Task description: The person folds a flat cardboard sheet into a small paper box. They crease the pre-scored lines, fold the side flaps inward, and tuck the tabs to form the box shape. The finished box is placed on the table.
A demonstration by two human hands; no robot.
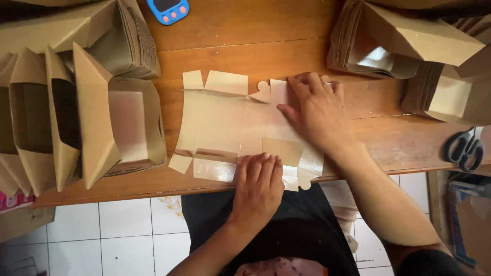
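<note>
Your left hand (258, 186) lies flat, palm down, fingers pressed together and pointing away from you, right on the near edge of the flat box blank (225, 125). The blank's lower flap sits under those fingertips, and most of the brown sheet stretches out beyond them and off to their left across the wooden table (286, 30). Your right hand (319, 110) comes in from the right side, fingers slightly spread and laid flat over the blank's far right corner; the thumb runs along the panel's edge, and the glossy lined panel lies just below and to the left of those fingers. Neither hand pinches anything, both simply press down on the card.

Well off to the left of your left fingers stands a row of folded boxes (110, 122), open mouths up, the nearest one just beside the blank's left edge. Beyond your right fingers rests a stack of unfolded blanks (358, 46), with more made-up boxes (450, 92) further right. Scissors (464, 149) lie near the table's right edge, and a blue timer (168, 10) sits at the far side.
</note>
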